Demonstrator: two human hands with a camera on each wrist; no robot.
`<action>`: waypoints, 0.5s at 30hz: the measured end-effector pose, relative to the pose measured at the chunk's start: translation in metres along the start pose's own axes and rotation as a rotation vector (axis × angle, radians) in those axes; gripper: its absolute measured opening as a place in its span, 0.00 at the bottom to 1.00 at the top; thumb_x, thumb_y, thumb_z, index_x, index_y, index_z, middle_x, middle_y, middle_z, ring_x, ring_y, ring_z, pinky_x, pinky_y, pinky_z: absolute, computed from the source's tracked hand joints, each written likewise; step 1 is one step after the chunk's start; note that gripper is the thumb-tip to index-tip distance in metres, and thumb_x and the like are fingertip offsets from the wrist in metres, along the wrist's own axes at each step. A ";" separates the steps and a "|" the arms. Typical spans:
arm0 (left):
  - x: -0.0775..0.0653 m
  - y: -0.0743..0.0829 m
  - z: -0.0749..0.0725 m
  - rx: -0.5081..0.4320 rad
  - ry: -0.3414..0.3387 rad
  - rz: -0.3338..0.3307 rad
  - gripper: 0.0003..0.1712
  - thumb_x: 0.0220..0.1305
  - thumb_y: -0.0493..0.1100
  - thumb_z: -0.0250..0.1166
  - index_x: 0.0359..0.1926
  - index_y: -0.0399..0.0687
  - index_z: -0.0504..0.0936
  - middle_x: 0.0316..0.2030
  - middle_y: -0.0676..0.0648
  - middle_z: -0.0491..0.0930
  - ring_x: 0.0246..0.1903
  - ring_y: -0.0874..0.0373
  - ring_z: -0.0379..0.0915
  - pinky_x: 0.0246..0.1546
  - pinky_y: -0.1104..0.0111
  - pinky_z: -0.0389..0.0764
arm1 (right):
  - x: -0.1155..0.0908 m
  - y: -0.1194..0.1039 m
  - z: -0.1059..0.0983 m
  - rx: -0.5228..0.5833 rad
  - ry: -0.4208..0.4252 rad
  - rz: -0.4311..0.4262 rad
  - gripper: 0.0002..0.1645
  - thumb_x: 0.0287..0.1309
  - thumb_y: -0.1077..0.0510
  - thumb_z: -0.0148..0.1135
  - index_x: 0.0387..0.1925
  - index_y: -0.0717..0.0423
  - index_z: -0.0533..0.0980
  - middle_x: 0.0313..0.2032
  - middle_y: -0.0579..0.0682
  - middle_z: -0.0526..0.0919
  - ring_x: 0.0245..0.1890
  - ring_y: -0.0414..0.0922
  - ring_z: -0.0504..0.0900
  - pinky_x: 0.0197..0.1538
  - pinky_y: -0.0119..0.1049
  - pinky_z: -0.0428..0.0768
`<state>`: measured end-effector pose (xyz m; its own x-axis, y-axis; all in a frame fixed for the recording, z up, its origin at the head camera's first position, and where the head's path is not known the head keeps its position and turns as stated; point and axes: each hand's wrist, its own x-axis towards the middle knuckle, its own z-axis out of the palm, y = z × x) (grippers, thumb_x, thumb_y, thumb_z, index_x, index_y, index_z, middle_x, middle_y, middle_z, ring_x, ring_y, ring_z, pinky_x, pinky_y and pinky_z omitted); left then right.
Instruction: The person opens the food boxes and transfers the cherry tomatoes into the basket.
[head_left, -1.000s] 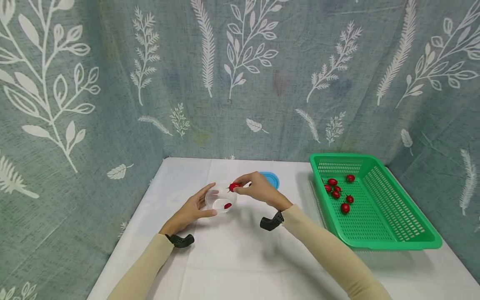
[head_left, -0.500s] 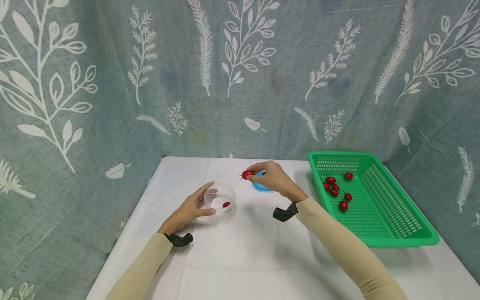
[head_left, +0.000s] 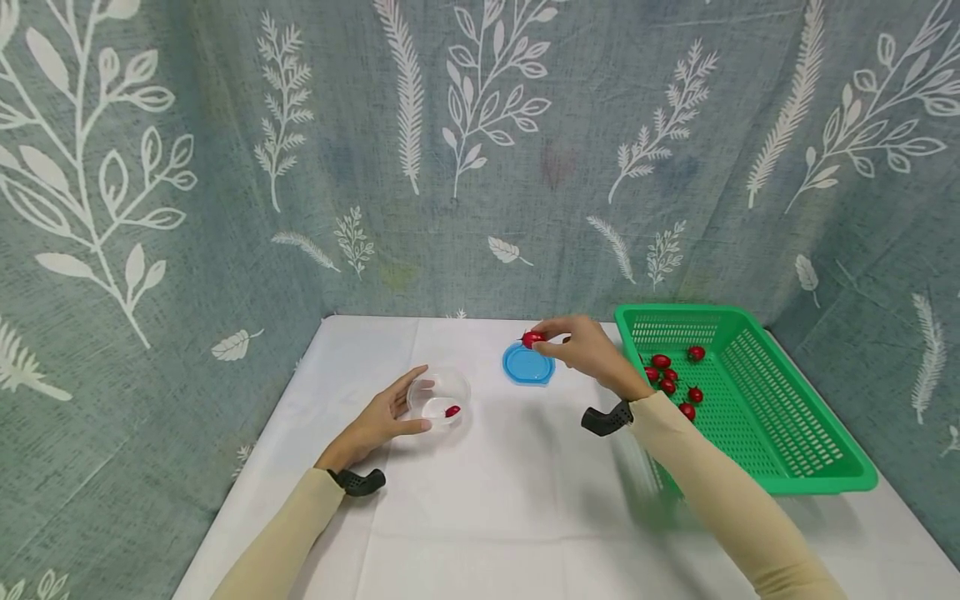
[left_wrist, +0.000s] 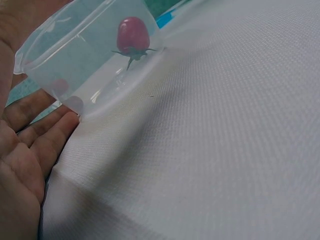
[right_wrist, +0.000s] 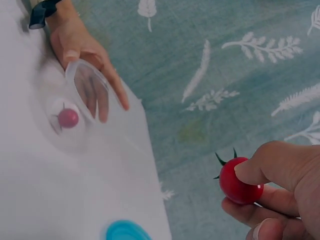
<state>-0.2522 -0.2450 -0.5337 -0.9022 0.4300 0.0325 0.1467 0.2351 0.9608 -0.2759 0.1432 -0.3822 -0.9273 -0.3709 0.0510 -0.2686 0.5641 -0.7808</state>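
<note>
My left hand (head_left: 378,425) holds a clear round plastic container (head_left: 441,385) from its left side, thumb in front and fingers curving behind it. Inside, on the bottom, lies one red cherry tomato (head_left: 452,411); the left wrist view shows this tomato (left_wrist: 133,37) with its green stem through the clear wall. My right hand (head_left: 588,348) pinches another cherry tomato (right_wrist: 240,181) between thumb and fingers, its green stem pointing away from the palm. In the head view this hand overlaps the right edge of a blue lid (head_left: 528,367), with the held tomato over the lid's far rim.
A green plastic basket (head_left: 795,483) stands at the right of the white-covered table (head_left: 480,500), with several cherry tomatoes (head_left: 696,354) toward its left side. Patterned grey-green cloth (head_left: 480,233) rises behind the table and at both sides.
My right hand has carried its tomato from over the container to the right, as far as the blue lid, which shows more fully. The left hand and container have stayed in place.
</note>
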 end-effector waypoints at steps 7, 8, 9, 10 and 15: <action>0.000 0.000 0.001 0.000 -0.002 0.002 0.59 0.59 0.47 0.79 0.82 0.68 0.52 0.81 0.53 0.45 0.80 0.48 0.41 0.78 0.49 0.49 | -0.013 0.013 -0.022 0.018 0.024 0.031 0.19 0.68 0.48 0.68 0.57 0.47 0.84 0.57 0.51 0.83 0.48 0.52 0.82 0.43 0.45 0.83; 0.000 0.000 0.001 0.000 -0.002 0.001 0.59 0.59 0.48 0.79 0.82 0.68 0.52 0.81 0.53 0.45 0.80 0.48 0.41 0.78 0.49 0.49 | -0.015 0.016 -0.025 0.020 0.026 0.040 0.19 0.68 0.47 0.68 0.58 0.47 0.83 0.58 0.51 0.82 0.48 0.52 0.81 0.44 0.45 0.84; 0.000 0.000 0.001 0.000 -0.002 0.000 0.59 0.59 0.48 0.79 0.82 0.68 0.52 0.81 0.53 0.45 0.80 0.48 0.41 0.78 0.49 0.49 | -0.017 0.018 -0.028 0.027 0.030 0.051 0.20 0.68 0.47 0.68 0.58 0.46 0.83 0.59 0.51 0.81 0.49 0.52 0.81 0.44 0.45 0.83; 0.000 0.000 0.001 0.001 -0.001 0.000 0.59 0.59 0.48 0.79 0.82 0.68 0.52 0.81 0.52 0.44 0.80 0.47 0.41 0.78 0.49 0.49 | -0.019 0.020 -0.031 0.032 0.034 0.059 0.21 0.68 0.47 0.68 0.59 0.46 0.83 0.59 0.51 0.81 0.49 0.53 0.81 0.44 0.45 0.83; 0.000 0.000 0.001 0.002 0.003 -0.003 0.59 0.58 0.48 0.80 0.82 0.71 0.52 0.81 0.52 0.45 0.80 0.48 0.42 0.78 0.49 0.49 | -0.025 0.033 -0.043 0.049 0.057 0.088 0.22 0.68 0.47 0.69 0.60 0.47 0.82 0.59 0.51 0.79 0.49 0.53 0.80 0.43 0.45 0.83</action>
<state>-0.2522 -0.2443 -0.5341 -0.9037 0.4271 0.0306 0.1451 0.2381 0.9604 -0.2730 0.2029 -0.3827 -0.9604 -0.2781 0.0147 -0.1733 0.5556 -0.8132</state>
